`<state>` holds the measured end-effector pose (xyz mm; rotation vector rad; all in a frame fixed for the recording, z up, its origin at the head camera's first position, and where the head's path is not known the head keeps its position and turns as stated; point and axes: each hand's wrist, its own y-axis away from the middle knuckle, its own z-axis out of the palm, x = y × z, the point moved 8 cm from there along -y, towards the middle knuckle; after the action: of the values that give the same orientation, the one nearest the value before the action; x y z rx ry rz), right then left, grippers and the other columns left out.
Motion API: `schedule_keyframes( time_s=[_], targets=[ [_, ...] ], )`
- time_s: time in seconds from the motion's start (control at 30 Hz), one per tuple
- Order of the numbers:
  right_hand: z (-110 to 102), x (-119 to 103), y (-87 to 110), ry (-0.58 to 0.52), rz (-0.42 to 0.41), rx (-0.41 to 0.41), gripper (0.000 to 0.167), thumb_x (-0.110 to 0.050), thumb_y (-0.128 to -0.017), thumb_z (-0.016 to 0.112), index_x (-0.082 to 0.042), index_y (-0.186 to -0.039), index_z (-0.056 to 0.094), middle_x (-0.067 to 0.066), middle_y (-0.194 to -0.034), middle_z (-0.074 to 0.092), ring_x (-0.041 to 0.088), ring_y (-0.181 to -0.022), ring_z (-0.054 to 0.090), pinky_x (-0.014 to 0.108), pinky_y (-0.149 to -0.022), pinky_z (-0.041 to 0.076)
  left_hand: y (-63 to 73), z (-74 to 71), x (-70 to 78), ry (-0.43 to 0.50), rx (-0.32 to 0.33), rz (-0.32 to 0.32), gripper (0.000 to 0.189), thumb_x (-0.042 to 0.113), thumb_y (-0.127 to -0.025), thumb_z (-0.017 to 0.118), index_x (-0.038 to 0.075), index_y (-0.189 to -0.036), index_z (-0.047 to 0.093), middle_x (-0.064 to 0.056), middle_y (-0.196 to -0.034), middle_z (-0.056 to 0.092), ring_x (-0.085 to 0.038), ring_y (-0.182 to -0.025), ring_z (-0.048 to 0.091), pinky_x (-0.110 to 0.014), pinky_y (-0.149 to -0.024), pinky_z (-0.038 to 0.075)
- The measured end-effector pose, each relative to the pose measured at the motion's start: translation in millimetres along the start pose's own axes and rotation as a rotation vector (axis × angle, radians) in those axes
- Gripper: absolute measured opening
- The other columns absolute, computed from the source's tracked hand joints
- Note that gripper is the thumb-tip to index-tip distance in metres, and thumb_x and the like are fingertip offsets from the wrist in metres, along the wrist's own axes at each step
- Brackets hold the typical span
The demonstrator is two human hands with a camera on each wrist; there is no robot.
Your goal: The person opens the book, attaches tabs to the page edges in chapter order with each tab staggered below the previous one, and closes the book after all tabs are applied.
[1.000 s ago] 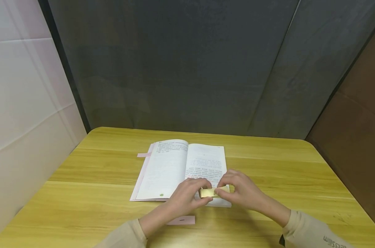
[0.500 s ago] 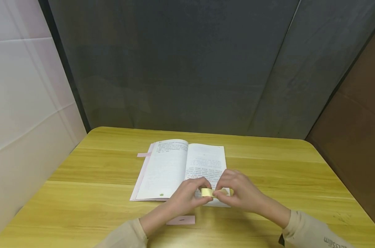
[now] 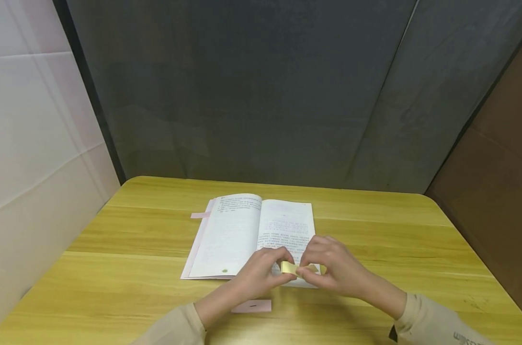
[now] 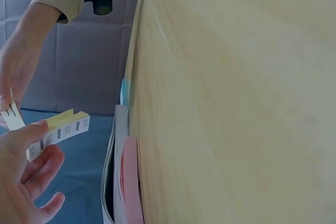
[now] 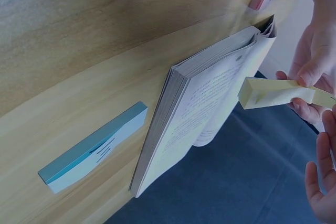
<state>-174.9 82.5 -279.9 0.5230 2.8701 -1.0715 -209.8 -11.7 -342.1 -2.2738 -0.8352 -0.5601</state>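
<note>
Over the lower right page of an open book (image 3: pixel 237 235), both hands meet at a small yellow sticky note pad (image 4: pixel 63 132). My left hand (image 3: pixel 261 273) pinches the pad between thumb and fingers. My right hand (image 3: pixel 336 266) pinches the end of a yellow note sheet (image 4: pixel 11 116) with short dark marks on it. In the left wrist view that sheet bends away from the pad; whether its other end still sticks is hidden by the left fingers. Printed squares run along the pad's underside.
A pink sticky note pad (image 3: pixel 261 305) with a dark mark lies in front of the book. A pink tab (image 3: pixel 199 215) sticks out from the book's left edge. On the table beside the book lies a blue sticky note pad (image 5: pixel 94 148). Dark and pale panels surround the table.
My right fingertips have shifted slightly left, and the yellow sheet between the hands is more curved. My left hand, the book and the pink pad look unmoved.
</note>
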Motion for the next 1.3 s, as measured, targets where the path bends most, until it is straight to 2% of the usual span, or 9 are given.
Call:
schedule_keyframes(
  time_s=[0.27,0.43,0.67,0.73,0.87,1.0,1.13,1.3],
  targets=[
    [-2,2,-0.2,-0.004,0.03,0.004,0.013,-0.022,-0.082,0.061,-0.019,-0.069,0.061,-0.013,-0.071,0.056,0.003,-0.069,0.048,0.023,-0.063,0.04,0.9,-0.9,-0.4,-0.021,0.028,0.027,0.019,0.021,-0.073,0.071,0.017,-0.077,0.053,0.013,-0.071,0.056,-0.002,-0.067,0.052,-0.022,-0.062,0.044],
    [-2,6,1.1,-0.008,0.055,0.009,0.01,-0.021,-0.079,0.063,-0.019,-0.069,0.062,-0.013,-0.072,0.056,0.003,-0.069,0.049,0.024,-0.063,0.041,2.0,-1.8,-1.0,-0.023,0.029,0.024,0.019,0.023,-0.074,0.071,0.017,-0.079,0.054,0.014,-0.072,0.056,-0.001,-0.066,0.052,-0.024,-0.062,0.045],
    [-2,10,5.1,-0.015,0.063,0.023,0.008,-0.019,-0.078,0.064,-0.019,-0.071,0.062,-0.013,-0.073,0.057,0.005,-0.07,0.05,0.025,-0.064,0.042,1.6,-0.2,0.7,0.011,0.021,0.032,0.017,0.022,-0.074,0.07,0.017,-0.081,0.055,0.014,-0.072,0.056,-0.011,-0.063,0.054,-0.026,-0.059,0.045],
    [-2,11,6.6,-0.021,0.066,0.027,0.007,-0.017,-0.078,0.065,-0.019,-0.071,0.062,-0.013,-0.073,0.057,0.005,-0.07,0.05,0.024,-0.063,0.042,1.7,0.5,1.3,0.011,0.023,0.038,0.017,0.021,-0.074,0.07,0.016,-0.081,0.055,0.013,-0.072,0.057,-0.009,-0.063,0.054,-0.026,-0.06,0.045],
    [-4,15,9.8,-0.047,0.104,0.021,0.009,-0.017,-0.078,0.064,-0.019,-0.07,0.06,-0.014,-0.073,0.056,0.005,-0.071,0.049,0.022,-0.062,0.041,3.1,1.3,2.5,-0.011,0.024,0.051,0.018,0.022,-0.074,0.07,0.017,-0.079,0.054,0.013,-0.073,0.057,-0.008,-0.063,0.053,-0.021,-0.06,0.042],
    [-7,19,13.7,-0.055,0.142,0.014,0.01,-0.018,-0.078,0.064,-0.019,-0.07,0.059,-0.015,-0.072,0.055,0.004,-0.072,0.048,0.02,-0.062,0.04,5.7,3.2,5.4,-0.052,0.007,0.08,0.019,0.024,-0.074,0.07,0.017,-0.08,0.054,0.014,-0.073,0.056,-0.01,-0.062,0.052,-0.017,-0.06,0.039],
    [-9,22,17.9,-0.045,0.172,0.002,0.01,-0.018,-0.078,0.065,-0.02,-0.07,0.059,-0.015,-0.072,0.054,0.004,-0.073,0.048,0.021,-0.062,0.041,8.5,6.9,8.9,-0.096,-0.01,0.12,0.023,0.024,-0.072,0.071,0.016,-0.082,0.053,0.013,-0.072,0.058,-0.007,-0.061,0.051,-0.018,-0.062,0.039],
    [-11,23,21.3,-0.025,0.182,0.001,0.011,-0.017,-0.076,0.066,-0.021,-0.07,0.059,-0.016,-0.071,0.053,0.003,-0.073,0.047,0.021,-0.061,0.04,11.2,14.8,10.1,-0.112,-0.064,0.106,0.021,0.024,-0.072,0.072,0.013,-0.082,0.058,0.011,-0.072,0.059,0.001,-0.059,0.047,-0.013,-0.059,0.037]
  ],
)
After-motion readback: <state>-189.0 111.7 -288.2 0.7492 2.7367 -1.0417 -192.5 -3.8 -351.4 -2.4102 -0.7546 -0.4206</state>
